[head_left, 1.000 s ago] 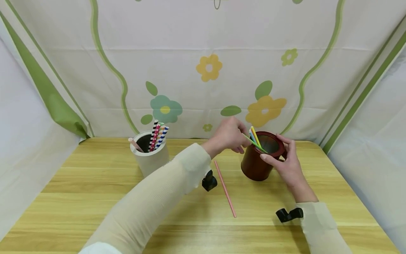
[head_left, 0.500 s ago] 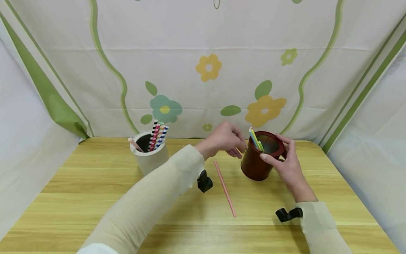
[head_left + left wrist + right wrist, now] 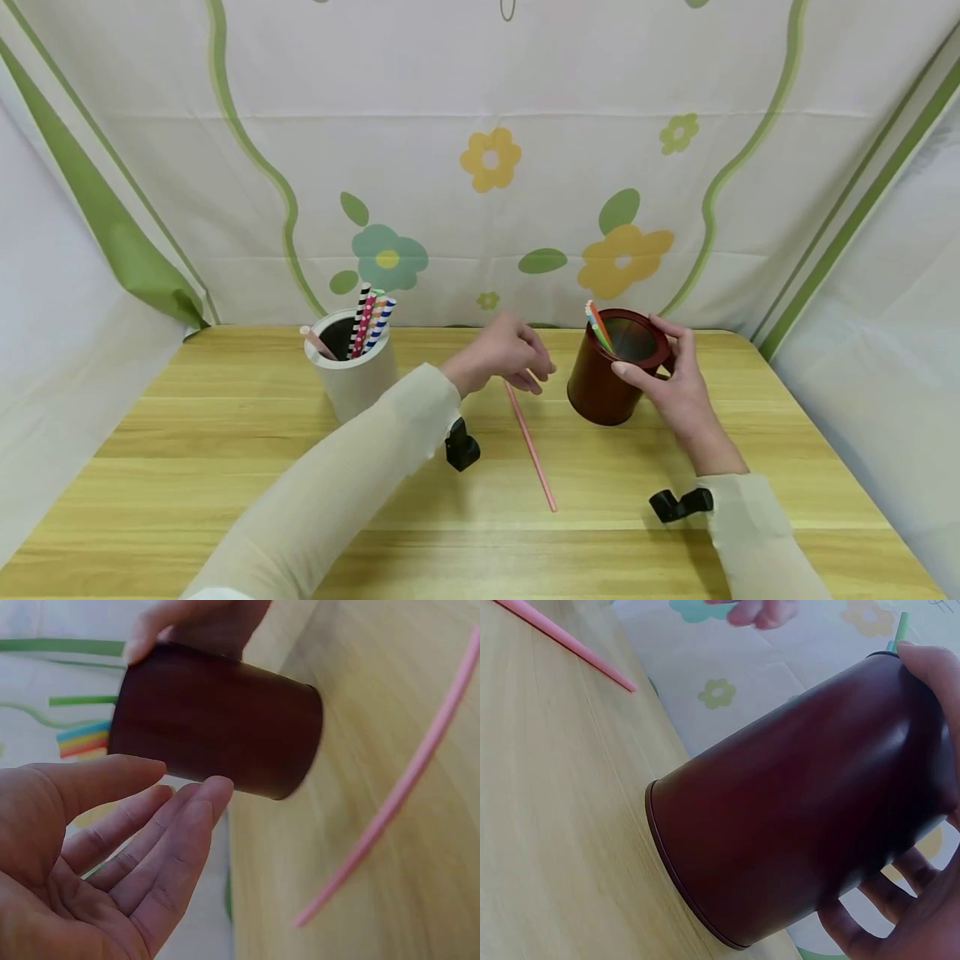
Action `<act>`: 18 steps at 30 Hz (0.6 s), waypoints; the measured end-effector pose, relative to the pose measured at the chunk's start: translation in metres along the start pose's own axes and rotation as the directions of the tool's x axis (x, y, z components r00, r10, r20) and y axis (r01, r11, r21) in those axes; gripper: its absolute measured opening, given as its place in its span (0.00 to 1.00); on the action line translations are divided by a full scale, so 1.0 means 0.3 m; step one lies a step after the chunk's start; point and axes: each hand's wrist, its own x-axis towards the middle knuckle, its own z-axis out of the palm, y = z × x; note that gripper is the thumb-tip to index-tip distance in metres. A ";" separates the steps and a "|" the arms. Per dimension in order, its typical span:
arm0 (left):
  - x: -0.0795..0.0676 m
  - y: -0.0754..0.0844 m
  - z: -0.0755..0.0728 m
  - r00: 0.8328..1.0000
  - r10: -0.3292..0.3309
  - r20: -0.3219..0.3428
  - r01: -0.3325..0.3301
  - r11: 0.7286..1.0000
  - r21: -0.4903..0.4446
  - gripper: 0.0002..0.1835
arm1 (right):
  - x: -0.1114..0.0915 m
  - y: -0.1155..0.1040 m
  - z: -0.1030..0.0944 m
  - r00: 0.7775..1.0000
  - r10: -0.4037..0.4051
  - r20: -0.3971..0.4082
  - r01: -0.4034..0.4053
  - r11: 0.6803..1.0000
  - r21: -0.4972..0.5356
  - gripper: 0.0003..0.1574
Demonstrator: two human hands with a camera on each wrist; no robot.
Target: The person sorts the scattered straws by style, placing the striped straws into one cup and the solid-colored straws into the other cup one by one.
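Note:
A dark red-brown cup (image 3: 603,387) stands upright on the table, with several coloured straws (image 3: 597,325) leaning at its left rim. My right hand (image 3: 682,396) grips its right side, thumb near the front rim and fingers behind. To the cup's left, my left hand (image 3: 510,357) hangs in the air with fingers loosely bent and nothing between them, as the left wrist view also shows. Below that hand a pink straw (image 3: 531,446) lies on the table, its far end close under the fingers.
A white cup (image 3: 356,387) at the left holds several striped and dotted paper straws (image 3: 367,325) and one pale pink straw (image 3: 318,342). Behind the wooden table (image 3: 600,550) hangs a flowered curtain (image 3: 420,167).
The left hand has let go of the green straw, which has dropped into the dark cup among the others. That hand has then moved left, away from the cup. The right hand keeps its grip.

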 end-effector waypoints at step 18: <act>-0.001 -0.225 -0.007 0.984 -0.086 -0.154 0.067 0.990 -0.127 0.06 | -0.001 0.002 -0.002 1.000 0.018 0.006 -0.018 1.000 -0.009 0.55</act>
